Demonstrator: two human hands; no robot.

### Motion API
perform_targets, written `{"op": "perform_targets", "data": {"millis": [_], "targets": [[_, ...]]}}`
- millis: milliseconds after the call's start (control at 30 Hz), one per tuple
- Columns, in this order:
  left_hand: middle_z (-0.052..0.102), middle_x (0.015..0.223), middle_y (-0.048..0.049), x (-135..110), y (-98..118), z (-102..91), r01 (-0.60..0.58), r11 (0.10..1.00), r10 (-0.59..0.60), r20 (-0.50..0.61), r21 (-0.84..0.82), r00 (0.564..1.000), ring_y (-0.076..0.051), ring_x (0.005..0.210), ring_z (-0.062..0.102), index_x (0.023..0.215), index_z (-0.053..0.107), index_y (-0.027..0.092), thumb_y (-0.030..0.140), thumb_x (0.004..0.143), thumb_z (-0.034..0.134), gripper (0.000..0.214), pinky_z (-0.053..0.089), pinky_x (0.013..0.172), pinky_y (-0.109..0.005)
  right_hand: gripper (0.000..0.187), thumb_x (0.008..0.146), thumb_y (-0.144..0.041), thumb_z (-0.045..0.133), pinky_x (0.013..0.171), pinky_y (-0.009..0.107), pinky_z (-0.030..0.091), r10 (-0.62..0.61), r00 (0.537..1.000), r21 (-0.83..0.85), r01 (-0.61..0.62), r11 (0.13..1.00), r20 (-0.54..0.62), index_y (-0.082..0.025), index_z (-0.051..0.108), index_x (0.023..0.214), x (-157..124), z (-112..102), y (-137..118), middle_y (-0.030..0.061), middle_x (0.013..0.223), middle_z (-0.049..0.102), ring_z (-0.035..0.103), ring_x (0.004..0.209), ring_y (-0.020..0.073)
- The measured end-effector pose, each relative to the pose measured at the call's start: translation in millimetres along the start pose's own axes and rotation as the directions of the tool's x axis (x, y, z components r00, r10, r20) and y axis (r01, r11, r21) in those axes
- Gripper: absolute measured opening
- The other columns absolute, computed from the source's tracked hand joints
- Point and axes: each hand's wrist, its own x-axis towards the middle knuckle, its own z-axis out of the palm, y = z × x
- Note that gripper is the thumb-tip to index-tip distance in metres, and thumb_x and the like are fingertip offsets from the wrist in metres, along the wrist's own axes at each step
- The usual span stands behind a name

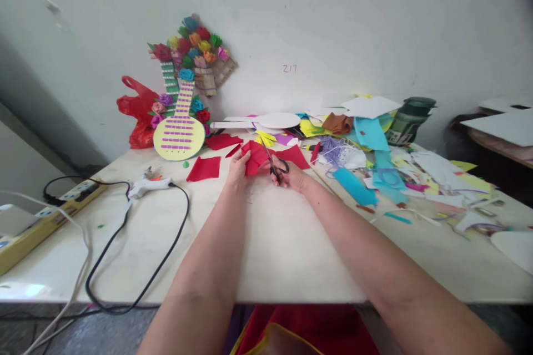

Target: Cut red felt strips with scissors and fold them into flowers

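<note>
My left hand [239, 167] pinches the left side of a piece of red crepe paper [255, 158] just above the table. In my right hand [292, 177] is a pair of scissors with dark handles [273, 170], fingers closed in its loops. The blades point up and away, against the right side of the red paper. More red paper lies around: a square piece [204, 168] to the left, another piece [293, 156] behind the scissors, and a larger one [224, 141] farther back. Yellow paper petals [265, 137] sit just beyond my hands.
A white glue gun [149, 185] with a black cord lies left, near a yellow power strip [54, 219]. Behind stand a paper guitar [179, 137], paper flowers [195, 44] and a red plastic bag [139, 116]. Paper scraps [441, 177] and a dark green bottle [412, 121] are right.
</note>
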Motion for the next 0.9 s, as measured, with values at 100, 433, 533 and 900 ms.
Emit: {"op": "perform_targets", "data": {"millis": [100, 433, 533, 900], "targets": [[0.067, 0.073, -0.005, -2.0, 1.7, 2.3, 0.0, 1.0, 0.0, -0.004, -0.017, 1.0, -0.017, 0.069, 0.063, 0.076, 0.062, 0.014, 0.018, 0.056, 0.073, 0.022, 0.049, 0.078, -0.036, 0.048, 0.075, -0.059, 0.048, 0.027, 0.016, 0.025, -0.002, 1.0, -0.006, 0.002, 1.0, -0.004, -0.013, 0.057, 0.088, 0.3, 0.0, 0.6, -0.0006, 0.055, 0.054, 0.05, 0.039, 0.0076], [0.067, 0.073, -0.0039, -3.1, 3.3, 3.5, 0.008, 1.0, -0.009, -0.045, -0.022, 0.999, -0.017, 0.069, 0.063, 0.076, 0.062, 0.014, 0.015, 0.058, 0.07, 0.02, 0.049, 0.079, -0.036, 0.048, 0.074, -0.058, 0.052, 0.026, 0.014, 0.021, -0.022, 0.999, -0.023, 0.021, 1.0, -0.03, -0.013, 0.059, 0.089, 2.2, 0.8, 5.2, -0.0023, 0.052, 0.052, 0.047, 0.037, 0.0051], [0.067, 0.073, -0.004, -2.4, 3.4, 3.5, 0.01, 1.0, -0.011, -0.072, -0.014, 0.997, -0.017, 0.07, 0.063, 0.075, 0.062, 0.014, 0.013, 0.06, 0.068, 0.016, 0.048, 0.08, -0.036, 0.046, 0.073, -0.057, 0.053, 0.025, 0.014, 0.02, -0.034, 0.999, -0.03, 0.033, 0.999, -0.038, -0.013, 0.06, 0.088, 2.4, 1.2, 6.2, -0.0026, 0.052, 0.052, 0.046, 0.036, 0.0047], [0.067, 0.073, -0.0054, 0.8, 2.5, 0.2, 0.002, 1.0, -0.003, -0.086, -0.005, 0.996, -0.018, 0.074, 0.063, 0.077, 0.063, 0.013, 0.013, 0.06, 0.068, 0.018, 0.048, 0.08, -0.036, 0.031, 0.075, -0.045, 0.057, 0.025, 0.015, 0.019, -0.061, 0.994, -0.103, 0.052, 0.993, -0.086, -0.014, 0.055, 0.078, 0.2, 7.1, 4.9, -0.0045, 0.05, 0.05, 0.043, 0.034, 0.0041]]}}
